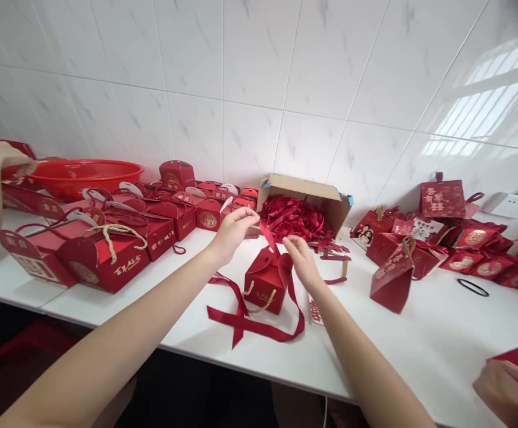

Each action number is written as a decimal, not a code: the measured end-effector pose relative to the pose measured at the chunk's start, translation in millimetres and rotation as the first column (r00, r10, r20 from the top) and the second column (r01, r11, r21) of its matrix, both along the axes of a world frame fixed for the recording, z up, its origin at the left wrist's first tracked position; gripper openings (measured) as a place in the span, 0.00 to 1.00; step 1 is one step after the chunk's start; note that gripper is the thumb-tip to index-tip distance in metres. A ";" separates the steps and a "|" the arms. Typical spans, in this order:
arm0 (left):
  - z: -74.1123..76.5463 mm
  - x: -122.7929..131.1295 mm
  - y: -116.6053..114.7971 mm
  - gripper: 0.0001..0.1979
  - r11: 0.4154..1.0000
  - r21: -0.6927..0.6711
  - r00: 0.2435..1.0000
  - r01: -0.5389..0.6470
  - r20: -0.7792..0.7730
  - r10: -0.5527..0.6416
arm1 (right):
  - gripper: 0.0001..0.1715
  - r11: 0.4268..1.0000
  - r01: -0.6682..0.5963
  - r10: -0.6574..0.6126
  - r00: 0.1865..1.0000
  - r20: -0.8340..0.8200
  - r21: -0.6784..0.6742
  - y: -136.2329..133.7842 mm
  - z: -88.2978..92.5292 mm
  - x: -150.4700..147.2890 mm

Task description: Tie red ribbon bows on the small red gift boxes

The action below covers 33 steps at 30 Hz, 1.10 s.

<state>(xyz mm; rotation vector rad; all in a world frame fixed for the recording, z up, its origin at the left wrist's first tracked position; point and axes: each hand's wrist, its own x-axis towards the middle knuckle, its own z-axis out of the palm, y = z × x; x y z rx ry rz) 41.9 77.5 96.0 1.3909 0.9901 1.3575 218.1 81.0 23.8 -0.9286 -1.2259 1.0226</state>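
Left fingers (246, 216) pinching ribbon (268, 236), carton (305, 185) of ribbons (292, 218)

The slim, tapering left forearm (138, 333) and right forearm (357, 353) are seen bare. The left hand (231, 236) and right hand (303, 263) are likewise seen uncovered.

One box (102, 267) reads "百年好合", another (223, 194) "歡喜".

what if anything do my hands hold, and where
The left hand pinches the red ribbon by its stretch raised above the small box; it's unclear whether the right hand grips it.
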 end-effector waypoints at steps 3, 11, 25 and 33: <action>19.6 0.4 -2.4 0.07 0.998 0.015 0.994 0.057 0.092 -0.058 | 0.25 0.996 -0.092 0.091 0.994 0.065 0.010 5.2 38.6 2.3; 34.5 -13.2 -15.0 0.08 0.992 0.118 0.995 0.052 0.073 -0.061 | 0.09 0.865 -0.501 0.492 0.858 0.150 0.030 -9.1 110.3 -1.5; -10.1 -10.5 -54.7 0.21 0.999 -0.040 0.554 -0.010 -0.832 -0.028 | 0.03 0.881 0.018 0.041 0.993 -0.113 0.473 -73.7 135.1 51.1; -35.0 -25.1 -47.1 0.29 0.982 -0.125 0.851 -0.145 -0.521 0.059 | 0.05 0.946 -0.258 0.212 0.951 0.227 0.197 -46.9 117.1 16.3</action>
